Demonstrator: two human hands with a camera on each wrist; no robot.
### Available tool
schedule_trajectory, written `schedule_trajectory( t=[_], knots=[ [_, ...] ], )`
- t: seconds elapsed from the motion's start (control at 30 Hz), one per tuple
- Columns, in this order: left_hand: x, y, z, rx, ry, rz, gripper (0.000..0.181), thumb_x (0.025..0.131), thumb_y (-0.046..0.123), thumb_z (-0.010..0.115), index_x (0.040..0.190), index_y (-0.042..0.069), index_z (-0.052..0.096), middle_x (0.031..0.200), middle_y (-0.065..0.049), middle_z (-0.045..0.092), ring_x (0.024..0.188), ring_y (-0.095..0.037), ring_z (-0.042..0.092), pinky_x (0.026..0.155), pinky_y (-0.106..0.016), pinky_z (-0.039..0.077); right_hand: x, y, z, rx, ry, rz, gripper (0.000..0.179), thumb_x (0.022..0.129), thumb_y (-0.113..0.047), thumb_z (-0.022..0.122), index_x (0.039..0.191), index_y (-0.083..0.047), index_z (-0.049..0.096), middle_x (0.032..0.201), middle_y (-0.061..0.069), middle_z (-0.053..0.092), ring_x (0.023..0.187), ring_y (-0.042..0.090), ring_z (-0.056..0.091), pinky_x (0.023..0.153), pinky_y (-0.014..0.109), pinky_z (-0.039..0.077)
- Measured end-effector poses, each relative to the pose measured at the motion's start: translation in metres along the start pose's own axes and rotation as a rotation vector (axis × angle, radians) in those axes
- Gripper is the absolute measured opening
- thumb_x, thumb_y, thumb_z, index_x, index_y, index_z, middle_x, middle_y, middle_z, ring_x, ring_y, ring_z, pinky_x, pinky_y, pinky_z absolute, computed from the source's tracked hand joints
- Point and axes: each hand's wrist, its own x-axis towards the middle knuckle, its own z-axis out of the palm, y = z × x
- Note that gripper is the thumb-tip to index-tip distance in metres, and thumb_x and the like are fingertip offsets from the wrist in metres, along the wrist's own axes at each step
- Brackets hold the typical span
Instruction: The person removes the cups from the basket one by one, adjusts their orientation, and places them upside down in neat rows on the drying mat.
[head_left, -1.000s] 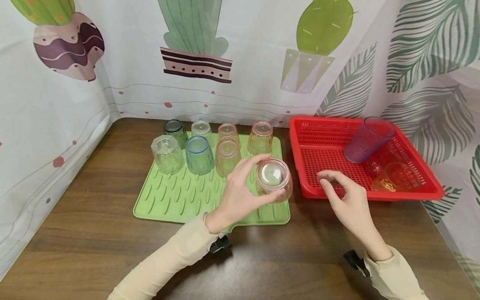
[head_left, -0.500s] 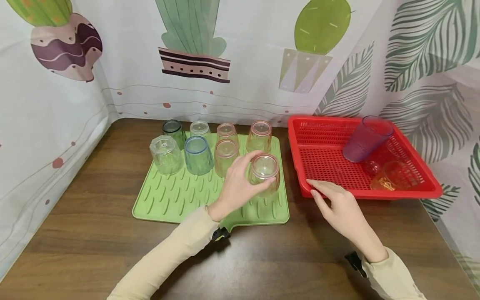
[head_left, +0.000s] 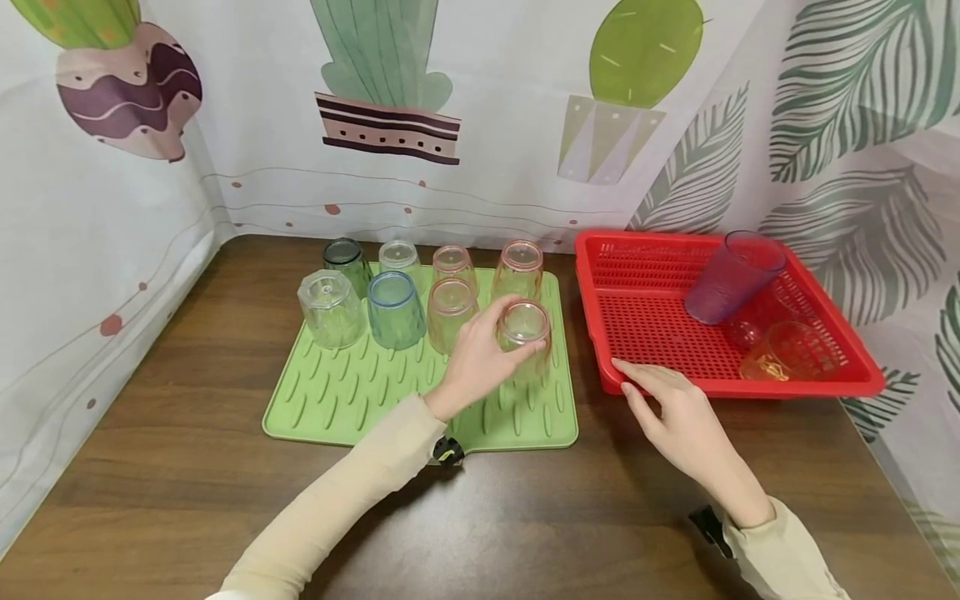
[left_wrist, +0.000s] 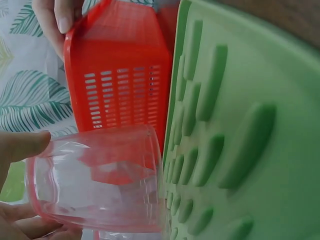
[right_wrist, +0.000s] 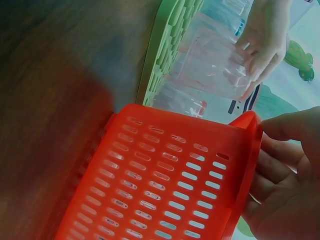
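My left hand (head_left: 474,360) grips a pink-tinted drinking glass (head_left: 524,326) around its base end, thumb on one side and fingers on the other. The glass is upside down over the right part of the green drying mat (head_left: 330,408). In the left wrist view, the mouth of this glass (left_wrist: 100,175) is right at the ridged mat; whether it touches is hard to tell. At the near left corner of the red basket (head_left: 600,333), my right hand (head_left: 678,421) pinches the rim (right_wrist: 255,145) between thumb and fingers.
Several upturned glasses stand in rows on the mat, among them a blue one (head_left: 397,310), a clear faceted one (head_left: 332,310) and a dark one (head_left: 348,265). Inside the basket lie a purple tumbler (head_left: 731,279) and an amber glass (head_left: 783,354). A patterned cloth (head_left: 510,183) hangs behind.
My left hand has brought the pink glass left and lower over the mat. The right hand has shifted left onto the basket's rim and stayed there during the last half second.
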Motion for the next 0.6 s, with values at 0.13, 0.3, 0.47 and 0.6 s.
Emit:
schedule_trajectory(
  t=[0.13,0.3,0.47,0.6],
  knots=[
    [0.008,-0.001,0.002,0.009,-0.027,-0.031,0.064,0.078,0.028,0.081,0.132,0.010,0.053,0.124,-0.011,0.065,0.112,-0.027,0.063,0.095,-0.047,0.050,-0.001,0.000,-0.001,-0.001,0.003,-0.003,0.037,0.083,-0.001,0.070,0.120,-0.007,0.068,0.111,0.011,0.072,0.103,0.026,0.067,0.090,0.042,0.049],
    [0.017,-0.003,0.005,-0.007,-0.048,-0.077,0.064,0.078,0.027,0.081,0.132,0.008,0.053,0.122,-0.014,0.066,0.110,-0.029,0.064,0.091,-0.046,0.052,-0.002,0.001,0.000,0.000,0.000,-0.007,0.038,0.083,-0.001,0.069,0.121,-0.008,0.068,0.111,0.011,0.072,0.103,0.026,0.066,0.091,0.042,0.049],
    [0.024,-0.007,0.009,0.017,-0.043,-0.121,0.063,0.078,0.029,0.082,0.131,0.010,0.053,0.123,-0.011,0.066,0.107,-0.027,0.064,0.089,-0.044,0.051,-0.003,0.002,0.002,0.007,-0.004,-0.016,0.039,0.083,-0.001,0.069,0.122,-0.008,0.067,0.111,0.011,0.072,0.103,0.027,0.066,0.092,0.043,0.048],
    [0.028,-0.009,0.011,0.033,-0.048,-0.166,0.064,0.078,0.031,0.081,0.132,0.013,0.053,0.126,-0.007,0.065,0.110,-0.027,0.060,0.093,-0.045,0.047,-0.002,0.002,0.002,0.012,-0.001,-0.017,0.040,0.083,0.000,0.069,0.122,-0.008,0.067,0.111,0.011,0.072,0.104,0.027,0.066,0.092,0.042,0.048]
  ],
)
